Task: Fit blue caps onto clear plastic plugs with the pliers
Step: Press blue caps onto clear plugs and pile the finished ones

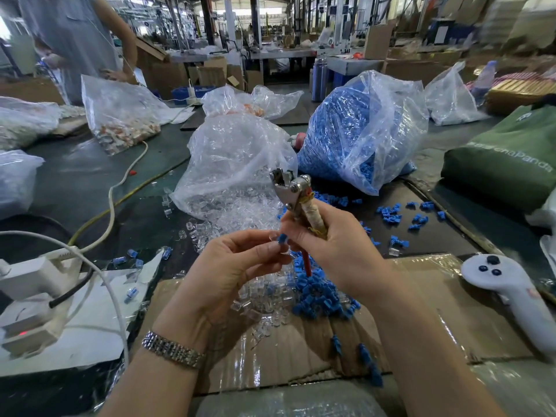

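Observation:
My right hand (328,245) grips the pliers (293,191) by their wrapped handles, jaws pointing up and left. My left hand (237,263) pinches a small blue cap (282,238) at its fingertips, right beside the fingers of my right hand. Whether a clear plug sits under the cap I cannot tell. Below both hands a heap of blue caps (319,293) and a scatter of clear plugs (264,296) lie on the cardboard sheet (421,311).
A clear bag of plugs (231,164) and a bag of blue caps (355,130) stand behind my hands. A white controller (508,293) lies at right, a power strip with cables (33,284) at left, a green bag (508,158) far right. Another person (75,34) stands at back left.

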Available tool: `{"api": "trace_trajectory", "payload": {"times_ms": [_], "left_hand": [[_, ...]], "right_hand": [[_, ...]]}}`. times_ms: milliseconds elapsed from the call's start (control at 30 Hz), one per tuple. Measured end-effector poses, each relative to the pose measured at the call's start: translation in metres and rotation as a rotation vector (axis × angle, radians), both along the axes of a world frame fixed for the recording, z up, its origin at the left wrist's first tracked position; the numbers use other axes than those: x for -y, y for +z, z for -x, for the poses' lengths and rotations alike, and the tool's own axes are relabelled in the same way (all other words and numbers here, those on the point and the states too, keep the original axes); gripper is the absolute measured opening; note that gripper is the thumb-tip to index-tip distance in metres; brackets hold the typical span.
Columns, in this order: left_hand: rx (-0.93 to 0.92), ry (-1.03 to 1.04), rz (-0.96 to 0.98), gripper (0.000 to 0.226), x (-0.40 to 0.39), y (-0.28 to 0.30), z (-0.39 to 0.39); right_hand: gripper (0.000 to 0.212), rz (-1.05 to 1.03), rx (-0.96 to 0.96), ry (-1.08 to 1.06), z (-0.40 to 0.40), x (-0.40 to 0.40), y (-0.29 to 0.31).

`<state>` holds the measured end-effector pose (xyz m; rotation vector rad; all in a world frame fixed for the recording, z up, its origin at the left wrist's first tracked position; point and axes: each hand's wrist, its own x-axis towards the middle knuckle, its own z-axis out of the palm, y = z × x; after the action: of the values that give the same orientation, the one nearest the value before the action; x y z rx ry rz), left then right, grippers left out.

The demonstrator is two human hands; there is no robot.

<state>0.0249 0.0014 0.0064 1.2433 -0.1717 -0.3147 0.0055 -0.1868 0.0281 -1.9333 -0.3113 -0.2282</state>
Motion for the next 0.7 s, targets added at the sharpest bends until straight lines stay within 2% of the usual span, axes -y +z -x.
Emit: {"api": "trace_trajectory", "payload": {"times_ms": [167, 267, 333, 500, 700], "left_hand": [[-0.005, 0.117, 0.166, 0.023, -0.004, 0.002, -0.001], [0.014, 0.148, 0.217, 0.018, -0.008, 0.001, -0.005], [0.019, 0.164, 0.227, 0.017, -0.011, 0.000, -0.007], [0.059, 0.160, 0.232, 0.032, -0.014, -0.002, -0.010], [0.150, 0.164, 0.085, 0.032, -0.010, 0.000, -0.006]], "right_hand": [[0.036, -0.230, -0.252, 0.076, 0.015, 0.005, 0.015], [0.041, -0.108, -0.466, 0.113, 0.019, 0.005, 0.018], [0.044, -0.012, -0.544, 0.115, 0.022, 0.001, 0.018], [0.043, 0.002, -0.621, 0.170, 0.027, -0.011, 0.022], [0.042, 0.049, -0.620, 0.203, 0.028, -0.017, 0.020]]}}
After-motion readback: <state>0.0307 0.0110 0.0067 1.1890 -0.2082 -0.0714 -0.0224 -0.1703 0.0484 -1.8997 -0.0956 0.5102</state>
